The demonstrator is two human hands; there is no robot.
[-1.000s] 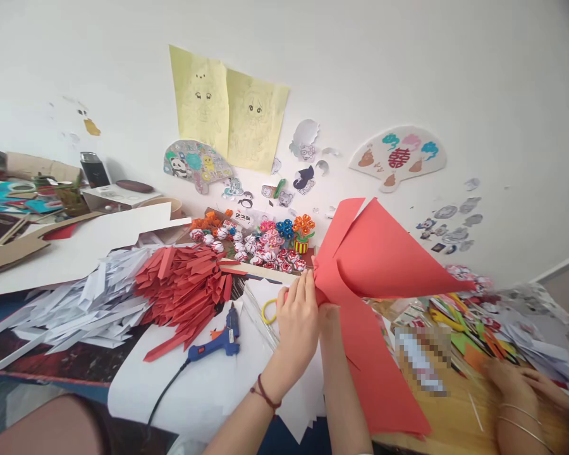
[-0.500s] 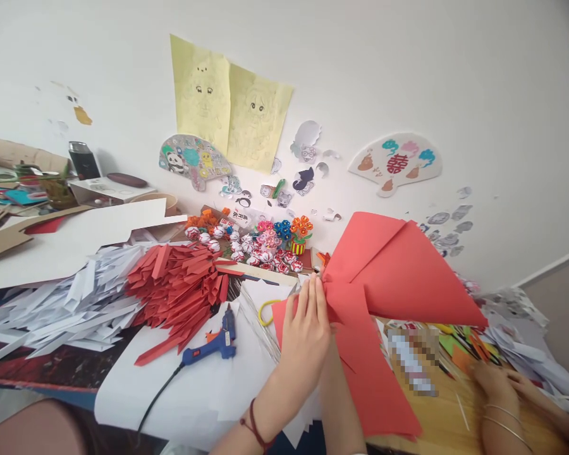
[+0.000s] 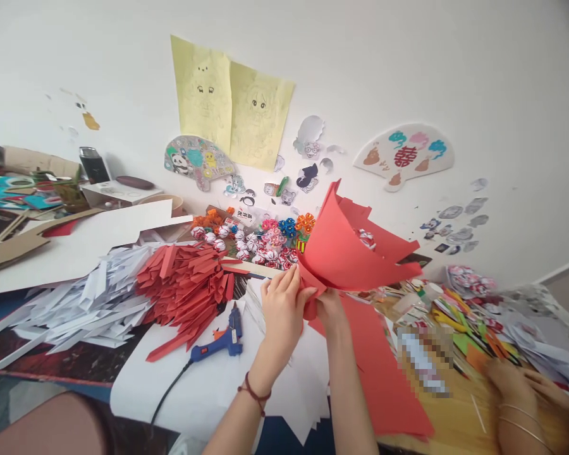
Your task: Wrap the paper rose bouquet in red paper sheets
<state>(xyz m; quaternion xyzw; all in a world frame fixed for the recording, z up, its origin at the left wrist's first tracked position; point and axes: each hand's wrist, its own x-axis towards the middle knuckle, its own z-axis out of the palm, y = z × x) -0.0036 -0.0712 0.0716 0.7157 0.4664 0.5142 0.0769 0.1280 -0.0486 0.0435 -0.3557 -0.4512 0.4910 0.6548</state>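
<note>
A red paper bouquet wrapper, rolled into a flared cone, stands tilted up to the right between my hands. Inside it a red-and-white paper flower peeks out. My left hand, with a dark red cord bracelet on its wrist, pinches the wrapper's narrow lower end. My right hand grips that same end from the right; its fingers are partly hidden behind the paper. Flat red paper lies under and right of my right forearm.
A blue glue gun rests on white sheets. Folded red strips and white strips are heaped to the left. Finished paper flowers line the wall. At right, a co-worker's hands work beside scattered tools.
The wrapper has turned and closed from a broad, flat-looking fan into an upright cone, showing the flower inside. My hands moved slightly left and separated; the right hand came into view.
</note>
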